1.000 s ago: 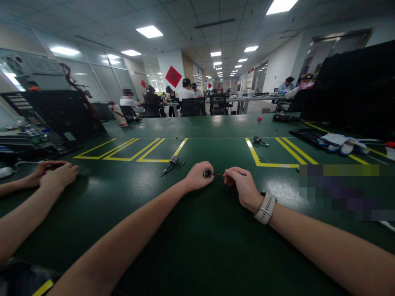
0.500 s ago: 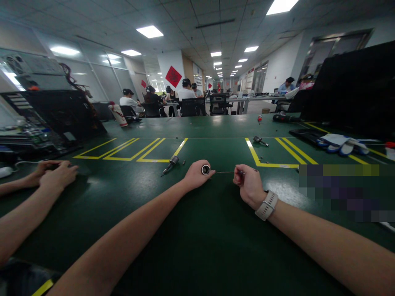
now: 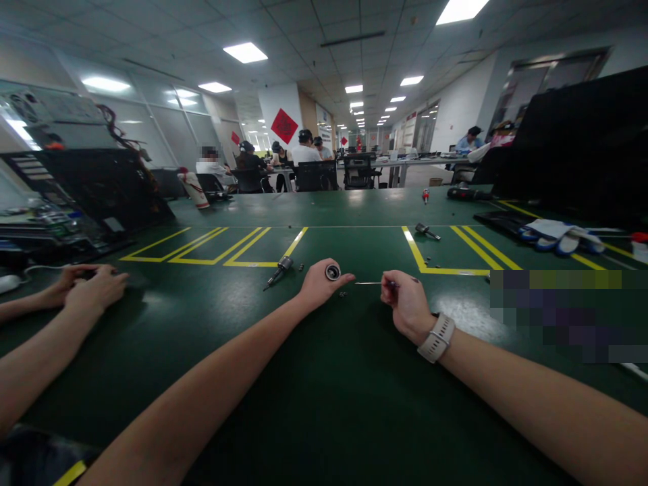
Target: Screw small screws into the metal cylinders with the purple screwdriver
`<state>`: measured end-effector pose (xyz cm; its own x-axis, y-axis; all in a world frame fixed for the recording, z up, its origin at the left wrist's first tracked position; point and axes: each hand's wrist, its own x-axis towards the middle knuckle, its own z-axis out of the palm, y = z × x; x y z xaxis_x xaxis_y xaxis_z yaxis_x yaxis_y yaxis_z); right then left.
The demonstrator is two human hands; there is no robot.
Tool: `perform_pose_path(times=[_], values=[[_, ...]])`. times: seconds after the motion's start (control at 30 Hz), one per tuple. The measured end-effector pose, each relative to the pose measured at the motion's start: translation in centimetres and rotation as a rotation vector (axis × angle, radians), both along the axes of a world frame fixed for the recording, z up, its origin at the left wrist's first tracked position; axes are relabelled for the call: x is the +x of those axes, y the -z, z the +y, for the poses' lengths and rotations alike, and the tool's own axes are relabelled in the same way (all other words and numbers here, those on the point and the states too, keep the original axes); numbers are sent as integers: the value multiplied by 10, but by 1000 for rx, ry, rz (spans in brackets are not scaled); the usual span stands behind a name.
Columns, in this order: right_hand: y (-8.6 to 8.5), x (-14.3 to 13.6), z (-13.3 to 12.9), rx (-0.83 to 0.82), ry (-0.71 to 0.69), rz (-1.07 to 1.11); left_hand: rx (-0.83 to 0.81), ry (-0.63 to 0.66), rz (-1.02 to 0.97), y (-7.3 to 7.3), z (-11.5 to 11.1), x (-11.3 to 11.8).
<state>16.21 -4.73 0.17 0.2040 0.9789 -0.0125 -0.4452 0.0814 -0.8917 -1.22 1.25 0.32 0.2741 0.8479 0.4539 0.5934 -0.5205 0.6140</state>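
Observation:
My left hand (image 3: 318,283) is wrapped round a round metal part (image 3: 333,272), whose hollow end faces me. Its thumb points right. In my right hand (image 3: 403,300) is a thin metal rod (image 3: 368,283), its tip pointing left and ending just short of my left thumb. Some small metal pieces (image 3: 343,294) lie on the green table (image 3: 324,385) below my left thumb. Left of that hand lies a metal tool with a thin shaft (image 3: 279,273), beside a small piece (image 3: 301,267).
Another metal tool (image 3: 428,231) lies beyond my right hand, near yellow tape. Gloves (image 3: 561,236) are at the right. Another person's hands (image 3: 96,287) rest at the left edge. A cylindrical container (image 3: 194,189) stands at the back left.
My left hand has tilted and shifted slightly up and left with the metal part, and its thumb sticks out more. Small pieces now show on the table below it.

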Motion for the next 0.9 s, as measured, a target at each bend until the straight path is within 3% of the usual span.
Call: perform_pose_path(times=[0.5, 0.9], values=[[-1, -2, -2, 13, -4, -48, 26, 54, 117, 0, 1, 1], [-2, -2, -4, 19, -43, -103, 40, 31, 59, 3, 4, -1]])
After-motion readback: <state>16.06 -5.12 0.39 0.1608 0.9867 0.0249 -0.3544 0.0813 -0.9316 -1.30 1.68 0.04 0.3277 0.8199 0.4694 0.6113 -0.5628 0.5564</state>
